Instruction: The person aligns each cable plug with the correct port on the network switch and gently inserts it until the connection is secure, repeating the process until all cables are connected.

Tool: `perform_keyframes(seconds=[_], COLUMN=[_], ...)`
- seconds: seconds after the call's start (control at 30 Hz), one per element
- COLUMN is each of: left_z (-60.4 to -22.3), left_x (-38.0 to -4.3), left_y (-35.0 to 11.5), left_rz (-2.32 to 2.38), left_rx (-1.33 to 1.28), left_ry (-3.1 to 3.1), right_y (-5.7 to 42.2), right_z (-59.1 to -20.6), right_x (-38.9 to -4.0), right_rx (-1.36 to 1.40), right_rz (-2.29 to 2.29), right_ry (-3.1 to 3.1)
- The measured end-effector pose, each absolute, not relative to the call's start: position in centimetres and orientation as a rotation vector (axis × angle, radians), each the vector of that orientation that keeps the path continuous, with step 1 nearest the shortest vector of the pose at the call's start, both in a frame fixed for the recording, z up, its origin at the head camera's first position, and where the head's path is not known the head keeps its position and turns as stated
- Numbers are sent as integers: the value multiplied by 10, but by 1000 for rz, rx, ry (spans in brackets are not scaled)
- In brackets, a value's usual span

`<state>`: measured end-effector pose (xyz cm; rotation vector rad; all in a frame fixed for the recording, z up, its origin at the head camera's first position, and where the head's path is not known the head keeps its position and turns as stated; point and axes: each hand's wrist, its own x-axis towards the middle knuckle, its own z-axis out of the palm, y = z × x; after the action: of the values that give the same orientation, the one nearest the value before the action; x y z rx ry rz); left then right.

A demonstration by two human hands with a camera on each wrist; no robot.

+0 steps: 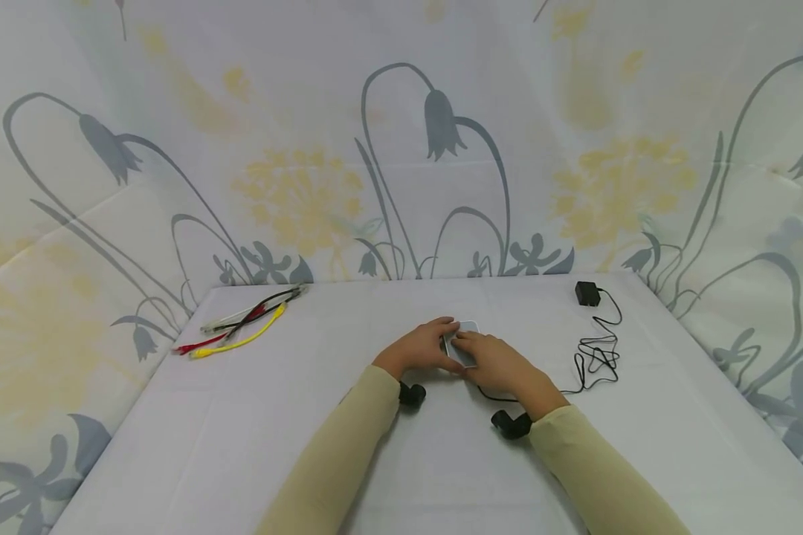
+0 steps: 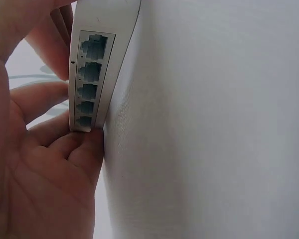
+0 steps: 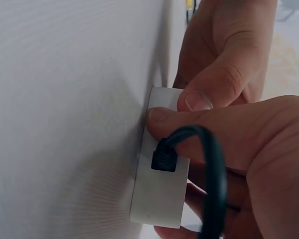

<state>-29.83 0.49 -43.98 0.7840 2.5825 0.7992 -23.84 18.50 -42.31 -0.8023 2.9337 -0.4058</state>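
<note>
Both hands hold a small white network switch [image 1: 468,326] low over the white table, near its middle. My left hand [image 1: 420,348] grips the left side, fingers at the far end and thumb at the near end. Beside it, my right hand [image 1: 500,362] grips the right side, its fingers reaching over the top. Facing the left wrist camera is a row of several dark Ethernet ports [image 2: 89,72] with nothing plugged in. In the right wrist view, a black power plug [image 3: 164,158] sits in the opposite side. Both thumbs press that end near the plug.
A thin black cord [image 1: 595,349] runs loosely coiled on the right to a black power adapter [image 1: 587,293] at the back. Several network cables lie at the back left, including a yellow cable [image 1: 244,339] and a red cable [image 1: 201,343]. Patterned cloth [image 1: 401,186] surrounds the table.
</note>
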Motion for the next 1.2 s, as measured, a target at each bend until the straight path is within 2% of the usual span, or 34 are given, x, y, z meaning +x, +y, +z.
perform_keyframes(seconds=[0.3,0.63,1.2], left_z=[-438,-440,-439], left_x=[-302,-295,-282], left_y=[5,1,-28], left_rz=[825,845,944], left_rx=[792,742,744], left_ry=[2562,2566,2582], right_y=[182,185,186], right_z=[-426,-432,-436], right_x=[-239,-242,-245], right_rx=[-702,-788,-749], right_rz=[-415,-443,-596], right_ry=[2952,2975,2978])
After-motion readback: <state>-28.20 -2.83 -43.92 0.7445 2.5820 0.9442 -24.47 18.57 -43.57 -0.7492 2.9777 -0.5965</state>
